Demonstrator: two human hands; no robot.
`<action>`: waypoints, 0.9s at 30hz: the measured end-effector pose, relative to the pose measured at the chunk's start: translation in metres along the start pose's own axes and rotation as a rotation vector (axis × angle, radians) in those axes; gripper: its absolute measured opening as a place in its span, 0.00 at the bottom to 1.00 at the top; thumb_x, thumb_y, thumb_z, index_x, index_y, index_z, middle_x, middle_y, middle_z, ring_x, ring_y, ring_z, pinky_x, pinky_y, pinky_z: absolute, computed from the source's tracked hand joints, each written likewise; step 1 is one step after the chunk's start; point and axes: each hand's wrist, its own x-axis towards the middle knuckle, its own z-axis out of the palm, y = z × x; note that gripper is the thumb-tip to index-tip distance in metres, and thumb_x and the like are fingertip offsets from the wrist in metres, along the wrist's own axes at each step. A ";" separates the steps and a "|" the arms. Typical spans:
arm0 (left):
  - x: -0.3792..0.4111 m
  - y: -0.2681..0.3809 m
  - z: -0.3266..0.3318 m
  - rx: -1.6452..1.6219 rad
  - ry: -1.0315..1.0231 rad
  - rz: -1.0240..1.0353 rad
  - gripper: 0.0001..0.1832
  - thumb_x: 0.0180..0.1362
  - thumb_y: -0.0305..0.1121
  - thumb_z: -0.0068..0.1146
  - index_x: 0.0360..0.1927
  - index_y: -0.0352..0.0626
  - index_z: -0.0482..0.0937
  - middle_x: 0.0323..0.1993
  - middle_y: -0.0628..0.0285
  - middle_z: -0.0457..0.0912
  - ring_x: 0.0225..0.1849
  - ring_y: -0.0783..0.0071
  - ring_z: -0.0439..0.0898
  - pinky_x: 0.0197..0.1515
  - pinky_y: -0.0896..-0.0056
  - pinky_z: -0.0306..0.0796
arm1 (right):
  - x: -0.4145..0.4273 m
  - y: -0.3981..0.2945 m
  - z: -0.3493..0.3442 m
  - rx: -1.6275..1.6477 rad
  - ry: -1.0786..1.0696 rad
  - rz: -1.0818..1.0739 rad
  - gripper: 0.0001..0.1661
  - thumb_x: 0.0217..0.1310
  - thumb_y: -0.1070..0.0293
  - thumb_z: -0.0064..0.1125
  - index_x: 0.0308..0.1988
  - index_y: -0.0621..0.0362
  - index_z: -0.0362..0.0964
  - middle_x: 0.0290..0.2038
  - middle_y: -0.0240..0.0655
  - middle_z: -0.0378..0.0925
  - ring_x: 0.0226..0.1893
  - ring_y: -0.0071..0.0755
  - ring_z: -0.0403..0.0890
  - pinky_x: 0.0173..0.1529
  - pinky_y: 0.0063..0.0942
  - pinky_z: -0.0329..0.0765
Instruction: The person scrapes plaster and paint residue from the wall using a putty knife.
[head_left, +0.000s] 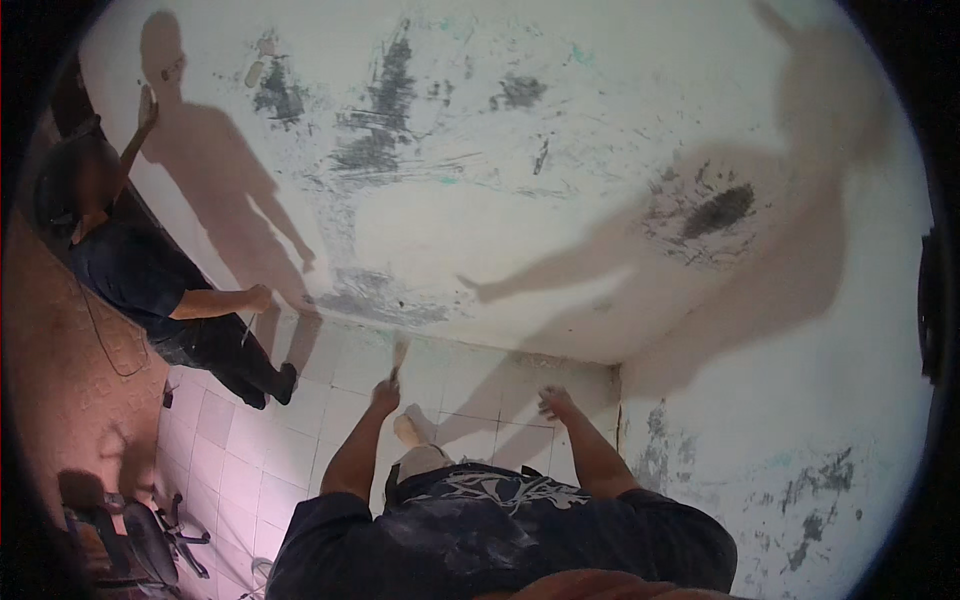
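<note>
My left hand (386, 397) grips a scraper or putty knife (400, 357) by its handle; its blade is blurred and points toward the foot of the wall. My right hand (555, 403) is held out over the tiled floor, blurred, fingers partly curled, with no tool visible in it. Before me stands a white painted wall (450, 225) with rough grey patches, scratches and faint green traces. Another grey patch (718, 211) lies near the corner, where the shadow of my arm falls.
At the left a co-worker (142, 270) in dark clothes touches the wall with one hand and holds a thin tool (248, 330) in the other. A wheeled office chair (154, 540) stands at the lower left. A patched side wall (780, 420) rises at the right.
</note>
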 end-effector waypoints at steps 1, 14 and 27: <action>0.021 0.037 0.010 -0.188 0.081 0.189 0.15 0.59 0.38 0.48 0.41 0.37 0.76 0.37 0.45 0.80 0.38 0.49 0.80 0.40 0.51 0.73 | 0.000 -0.030 0.010 0.005 -0.016 0.029 0.29 0.63 0.48 0.53 0.56 0.54 0.65 0.40 0.42 0.77 0.37 0.40 0.81 0.38 0.46 0.77; -0.071 0.274 -0.008 -1.170 -0.760 -0.056 0.13 0.70 0.38 0.38 0.34 0.43 0.71 0.22 0.69 0.70 0.21 0.81 0.67 0.23 0.76 0.62 | -0.097 -0.149 0.070 0.541 -0.247 -0.305 0.22 0.70 0.56 0.43 0.52 0.61 0.66 0.43 0.41 0.76 0.44 0.36 0.79 0.46 0.38 0.78; 0.101 0.389 -0.223 -0.310 0.019 1.126 0.04 0.52 0.31 0.56 0.29 0.42 0.77 0.25 0.58 0.78 0.30 0.58 0.77 0.37 0.58 0.71 | -0.091 -0.316 0.033 0.840 0.091 -0.536 0.09 0.69 0.63 0.44 0.40 0.56 0.63 0.25 0.32 0.69 0.18 0.28 0.72 0.20 0.26 0.71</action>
